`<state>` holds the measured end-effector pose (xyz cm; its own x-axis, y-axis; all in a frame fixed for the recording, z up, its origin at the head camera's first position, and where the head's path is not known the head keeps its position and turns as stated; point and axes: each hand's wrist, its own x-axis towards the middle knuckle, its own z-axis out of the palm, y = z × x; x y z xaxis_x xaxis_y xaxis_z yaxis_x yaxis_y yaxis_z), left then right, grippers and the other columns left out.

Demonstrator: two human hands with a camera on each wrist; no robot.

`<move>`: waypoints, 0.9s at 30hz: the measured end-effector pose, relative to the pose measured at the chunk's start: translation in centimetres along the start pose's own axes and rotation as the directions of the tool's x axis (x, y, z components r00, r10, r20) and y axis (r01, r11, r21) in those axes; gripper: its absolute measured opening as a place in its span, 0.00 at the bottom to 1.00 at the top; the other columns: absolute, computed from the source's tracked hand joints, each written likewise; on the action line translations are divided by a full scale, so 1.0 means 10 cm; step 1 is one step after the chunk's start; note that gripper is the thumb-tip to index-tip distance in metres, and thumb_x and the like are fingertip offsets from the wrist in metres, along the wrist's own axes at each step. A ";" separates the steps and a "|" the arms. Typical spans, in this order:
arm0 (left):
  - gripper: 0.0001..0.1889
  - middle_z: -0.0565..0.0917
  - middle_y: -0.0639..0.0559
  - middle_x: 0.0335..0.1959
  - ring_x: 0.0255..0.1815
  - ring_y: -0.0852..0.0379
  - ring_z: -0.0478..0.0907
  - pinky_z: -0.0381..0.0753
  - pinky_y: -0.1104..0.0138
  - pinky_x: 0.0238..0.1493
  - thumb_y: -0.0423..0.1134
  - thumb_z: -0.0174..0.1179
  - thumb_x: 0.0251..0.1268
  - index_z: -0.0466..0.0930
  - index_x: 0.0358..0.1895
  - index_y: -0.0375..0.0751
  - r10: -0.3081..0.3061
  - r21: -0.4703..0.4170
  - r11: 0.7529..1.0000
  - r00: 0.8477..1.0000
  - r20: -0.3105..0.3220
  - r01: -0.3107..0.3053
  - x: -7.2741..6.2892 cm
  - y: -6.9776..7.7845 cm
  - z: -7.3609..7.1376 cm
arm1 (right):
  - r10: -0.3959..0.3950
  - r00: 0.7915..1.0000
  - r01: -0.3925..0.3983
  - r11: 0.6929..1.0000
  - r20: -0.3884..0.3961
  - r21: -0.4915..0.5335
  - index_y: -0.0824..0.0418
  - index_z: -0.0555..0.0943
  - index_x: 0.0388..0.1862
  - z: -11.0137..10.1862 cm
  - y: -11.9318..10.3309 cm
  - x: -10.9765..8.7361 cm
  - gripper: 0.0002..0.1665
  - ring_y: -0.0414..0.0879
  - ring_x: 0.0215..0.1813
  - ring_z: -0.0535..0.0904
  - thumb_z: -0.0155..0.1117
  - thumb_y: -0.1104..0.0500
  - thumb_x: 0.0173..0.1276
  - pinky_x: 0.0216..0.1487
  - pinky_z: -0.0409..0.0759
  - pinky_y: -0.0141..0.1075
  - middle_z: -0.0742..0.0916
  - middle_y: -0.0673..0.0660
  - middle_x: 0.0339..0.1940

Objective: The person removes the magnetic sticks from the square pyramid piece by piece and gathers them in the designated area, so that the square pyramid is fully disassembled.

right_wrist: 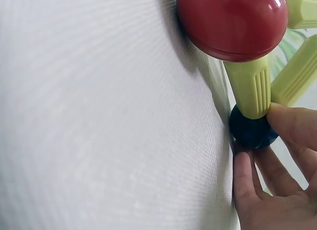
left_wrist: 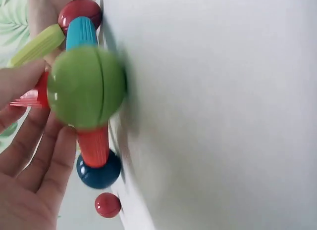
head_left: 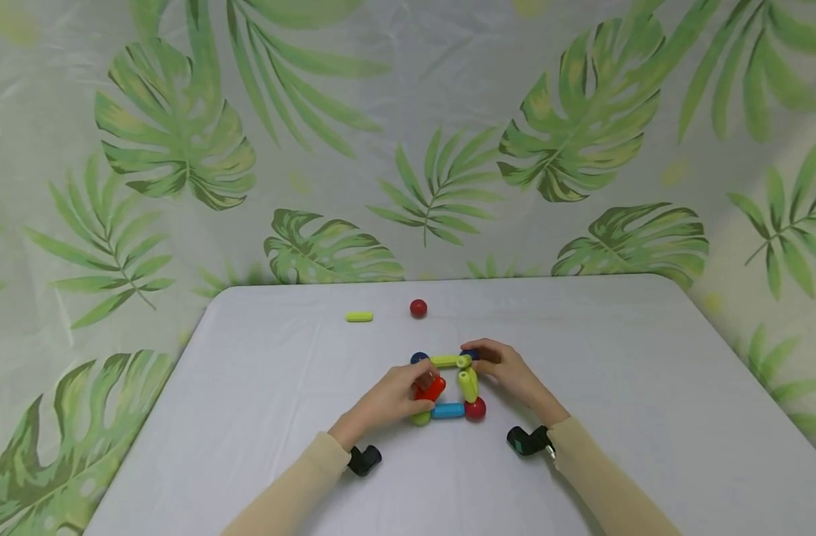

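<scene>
Balls and ribbed rods form a square frame on the table, with rods also rising from several corners. My left hand [head_left: 393, 392] is at the near left corner, thumb and fingers pinching a red rod [left_wrist: 43, 89] that stands on the green ball [left_wrist: 86, 86]. From that ball a blue rod [head_left: 447, 411] runs to a red ball [head_left: 475, 409], and an orange-red rod [left_wrist: 94, 147] to a dark blue ball [left_wrist: 98, 170]. At the far right corner my right hand [head_left: 511, 370] grips another dark blue ball [right_wrist: 252, 128], which carries yellow-green rods [right_wrist: 249, 86].
Beyond the frame lie a loose yellow-green rod [head_left: 359, 317] and a loose red ball [head_left: 418, 308]. A white cloth covers the table [head_left: 301, 357], whose far edge meets a leaf-print curtain [head_left: 435, 201]. Black wrist cameras [head_left: 527, 441] sit under both sleeves.
</scene>
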<state>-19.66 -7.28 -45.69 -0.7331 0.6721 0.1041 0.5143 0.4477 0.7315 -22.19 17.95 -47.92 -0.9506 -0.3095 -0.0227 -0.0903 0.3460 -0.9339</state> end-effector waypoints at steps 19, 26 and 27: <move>0.12 0.81 0.47 0.37 0.37 0.51 0.76 0.77 0.61 0.44 0.23 0.65 0.54 0.81 0.41 0.37 -0.179 0.206 0.937 0.892 -0.415 0.283 0.11 -0.61 -0.63 | 0.003 1.000 -0.004 1.000 -0.013 -0.029 0.63 0.76 0.59 -0.03 -0.02 0.00 0.19 0.55 0.59 0.73 0.57 0.67 0.69 0.61 0.70 0.50 0.78 0.61 0.59; 0.11 0.77 0.41 0.40 0.42 0.45 0.75 0.76 0.57 0.47 0.21 0.62 0.54 0.81 0.41 0.35 -0.268 0.265 0.878 0.868 -0.417 0.398 0.19 -0.93 -0.92 | 0.005 1.000 -0.005 1.000 -0.002 -0.029 0.63 0.76 0.60 -0.01 -0.02 -0.01 0.20 0.56 0.59 0.73 0.56 0.67 0.70 0.61 0.70 0.51 0.78 0.62 0.59; 0.11 0.76 0.40 0.40 0.41 0.45 0.75 0.76 0.56 0.46 0.21 0.63 0.54 0.81 0.40 0.35 -0.269 0.269 0.876 0.869 -0.415 0.400 0.20 -0.94 -0.94 | 0.010 1.000 -0.011 1.000 -0.005 -0.028 0.63 0.76 0.60 0.00 -0.02 -0.01 0.20 0.56 0.59 0.73 0.56 0.67 0.70 0.61 0.70 0.50 0.78 0.61 0.59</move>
<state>-30.16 -15.68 -46.02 -0.9603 0.2185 0.1735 0.2771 0.8196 0.5014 -22.09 17.93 -47.67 -0.9531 -0.3012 -0.0306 -0.0885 0.3738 -0.9233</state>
